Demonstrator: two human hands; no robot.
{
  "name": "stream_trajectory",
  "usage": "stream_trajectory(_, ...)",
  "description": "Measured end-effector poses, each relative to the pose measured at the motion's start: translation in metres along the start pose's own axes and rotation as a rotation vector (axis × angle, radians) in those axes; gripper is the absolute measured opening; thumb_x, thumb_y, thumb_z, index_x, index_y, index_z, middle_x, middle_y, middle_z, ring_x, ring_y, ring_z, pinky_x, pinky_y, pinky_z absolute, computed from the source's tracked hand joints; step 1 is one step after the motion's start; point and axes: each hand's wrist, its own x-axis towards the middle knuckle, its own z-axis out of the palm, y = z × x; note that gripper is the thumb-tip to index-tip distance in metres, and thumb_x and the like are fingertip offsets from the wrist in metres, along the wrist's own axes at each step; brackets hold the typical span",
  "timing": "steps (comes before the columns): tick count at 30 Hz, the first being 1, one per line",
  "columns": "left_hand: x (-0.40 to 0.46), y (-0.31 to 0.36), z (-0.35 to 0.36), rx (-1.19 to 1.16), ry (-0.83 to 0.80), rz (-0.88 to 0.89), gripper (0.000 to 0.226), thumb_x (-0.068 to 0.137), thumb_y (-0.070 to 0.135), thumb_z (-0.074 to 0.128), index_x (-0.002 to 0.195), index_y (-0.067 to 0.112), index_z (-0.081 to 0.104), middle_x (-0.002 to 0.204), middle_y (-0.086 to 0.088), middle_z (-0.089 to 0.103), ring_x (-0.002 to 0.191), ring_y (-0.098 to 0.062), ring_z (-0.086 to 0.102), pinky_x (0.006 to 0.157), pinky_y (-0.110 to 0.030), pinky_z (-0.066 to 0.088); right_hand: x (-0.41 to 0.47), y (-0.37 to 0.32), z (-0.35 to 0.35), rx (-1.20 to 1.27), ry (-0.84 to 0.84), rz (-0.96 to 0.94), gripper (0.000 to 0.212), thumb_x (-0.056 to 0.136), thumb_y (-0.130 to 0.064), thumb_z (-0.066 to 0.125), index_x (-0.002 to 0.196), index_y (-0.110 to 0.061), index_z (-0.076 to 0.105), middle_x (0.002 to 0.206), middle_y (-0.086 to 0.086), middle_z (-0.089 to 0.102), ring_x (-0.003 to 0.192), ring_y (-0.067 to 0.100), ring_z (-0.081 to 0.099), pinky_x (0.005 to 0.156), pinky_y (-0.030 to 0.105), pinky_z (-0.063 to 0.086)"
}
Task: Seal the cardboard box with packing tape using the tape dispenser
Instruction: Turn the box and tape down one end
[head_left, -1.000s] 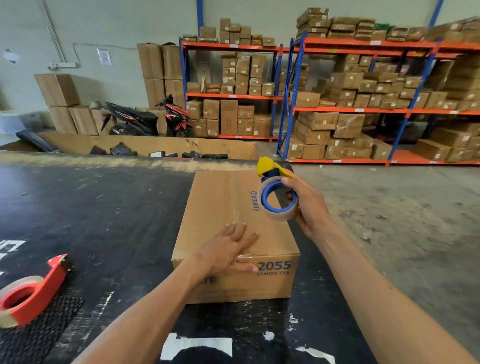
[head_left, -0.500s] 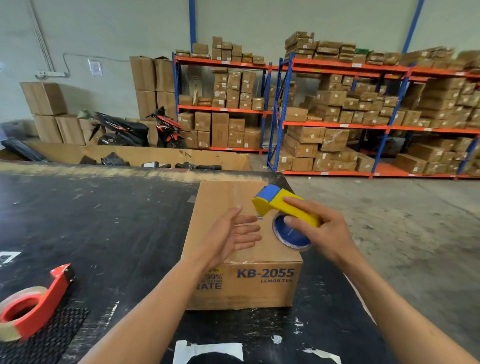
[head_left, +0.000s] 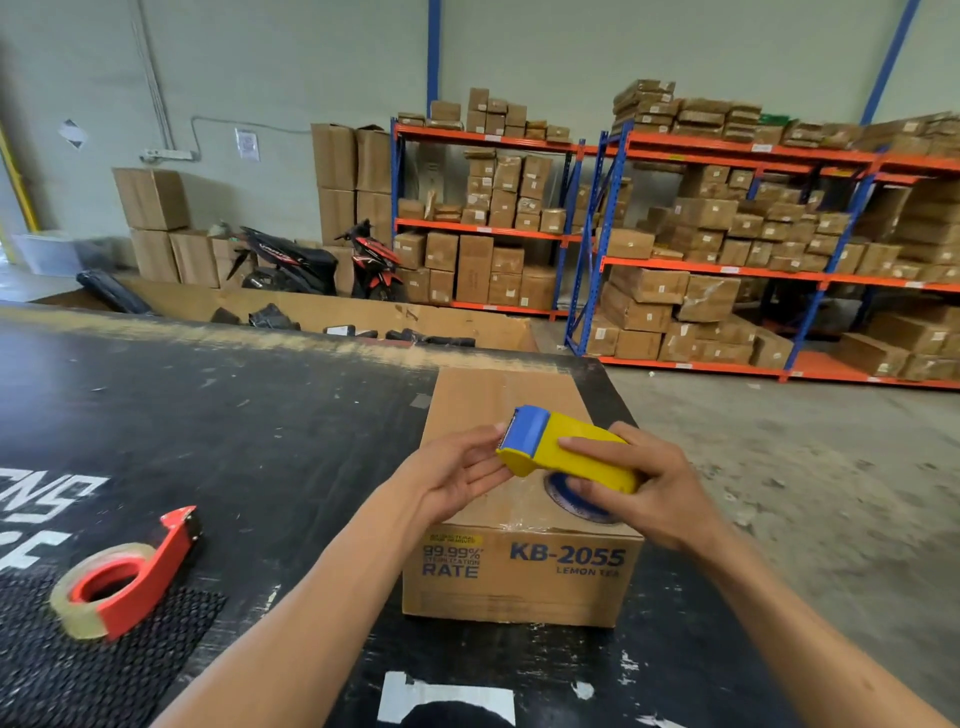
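While right hand (head_left: 649, 488) grips tape dispenser (head_left: 566, 449), hiding roll, left hand (head_left: 457, 475) spread at nose above box (head_left: 519, 571).

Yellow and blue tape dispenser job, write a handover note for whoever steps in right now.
Right hand: gripping the yellow and blue tape dispenser above the brown cardboard box.
Left hand: open, fingers at the dispenser's blue front end.
Box sits on the black table; clear tape already shows on its top.
Spare red tape dispenser lies to the left.
Left: whether another strip is needed can't be told.
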Motion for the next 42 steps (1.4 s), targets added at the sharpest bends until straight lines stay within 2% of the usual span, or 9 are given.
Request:
stream_trajectory(5,-0.003,0.004,-0.005,0.121,0.193,0.11,0.029,0.09,-0.01,0.06,0.118,-0.003,0.06,0.09,-0.02,0.075,0.077,-0.028,0.074,0.063,-0.034,0.063,0.011,-0.001,0.005,0.021,-0.127,0.077,0.039,0.081,-0.035,0.082,0.119,-0.037,0.073,0.086,-0.001,0.06,0.077,0.017,0.056,0.061,0.028,0.042)
stream_trajectory(7,-0.008,0.003,-0.016,0.153,0.255,0.18,0.034,0.088,-0.011,0.063,0.119,0.002,0.059,0.087,-0.019,0.077,0.078,-0.029,0.076,0.063,-0.033,0.063,0.011,-0.002,0.0,0.016,-0.158,0.077,0.038,0.079,-0.045,0.078,0.116,-0.038,0.074,0.082,0.002,0.059,0.075,0.018,0.055,0.06,0.027,0.041)
stream_trajectory(10,-0.022,-0.004,-0.05,0.208,0.406,0.308,0.039,0.084,-0.006,0.072,0.119,0.008,0.062,0.09,-0.018,0.077,0.081,-0.027,0.077,0.074,-0.035,0.063,0.004,0.002,-0.013,0.01,-0.198,0.075,0.039,0.078,-0.05,0.076,0.114,-0.035,0.075,0.087,-0.006,0.06,0.078,0.014,0.057,0.06,0.017,0.041)
stream_trajectory(15,-0.027,-0.049,-0.075,0.629,0.601,0.479,0.048,0.086,0.024,0.077,0.132,0.024,0.063,0.1,0.005,0.078,0.102,-0.007,0.068,0.103,-0.04,0.049,-0.003,0.01,-0.001,-0.234,-0.414,0.027,0.039,0.079,-0.072,0.062,0.115,-0.057,0.067,0.086,-0.015,0.056,0.073,0.009,0.055,0.058,0.035,0.046)
stream_trajectory(19,-0.026,-0.069,-0.081,0.645,0.667,0.554,0.05,0.09,0.024,0.073,0.138,0.022,0.059,0.102,0.004,0.077,0.103,0.001,0.064,0.11,-0.038,0.044,-0.007,0.013,0.009,-0.347,-0.468,-0.009,0.041,0.078,-0.07,0.061,0.119,-0.062,0.061,0.084,-0.013,0.052,0.07,0.007,0.052,0.057,0.035,0.049)
stream_trajectory(28,-0.026,-0.077,-0.082,0.643,0.734,0.545,0.046,0.091,0.023,0.072,0.136,0.018,0.061,0.114,0.007,0.074,0.103,0.008,0.06,0.109,-0.028,0.042,-0.006,-0.001,0.026,-0.486,-0.46,-0.057,0.043,0.076,-0.071,0.051,0.113,-0.056,0.068,0.079,-0.009,0.051,0.063,0.013,0.056,0.053,0.01,0.014)
stream_trajectory(32,-0.023,-0.08,-0.084,0.61,0.723,0.533,0.051,0.09,0.023,0.074,0.138,0.019,0.058,0.112,0.006,0.074,0.106,0.005,0.061,0.11,-0.03,0.042,-0.006,-0.003,0.027,-0.484,-0.462,-0.045,0.043,0.076,-0.069,0.051,0.111,-0.054,0.07,0.077,-0.01,0.049,0.059,0.008,0.04,0.052,0.01,0.013)
stream_trajectory(37,-0.012,-0.068,-0.105,0.469,0.665,0.443,0.091,0.075,0.01,0.087,0.151,0.012,0.038,0.152,-0.002,0.045,0.139,-0.013,0.043,0.113,-0.032,0.037,-0.006,-0.003,0.028,-0.483,-0.495,-0.026,0.043,0.077,-0.067,0.052,0.113,-0.054,0.069,0.077,-0.01,0.048,0.059,0.006,0.037,0.052,0.011,0.014)
stream_trajectory(42,-0.01,-0.062,-0.122,0.434,0.467,0.394,0.075,0.087,0.011,0.076,0.151,0.011,0.038,0.145,-0.005,0.055,0.122,-0.016,0.059,0.096,-0.032,0.054,-0.004,-0.002,0.028,-0.484,-0.498,-0.004,0.045,0.076,-0.071,0.05,0.113,-0.055,0.069,0.078,-0.013,0.044,0.063,0.006,0.037,0.052,0.013,0.017)
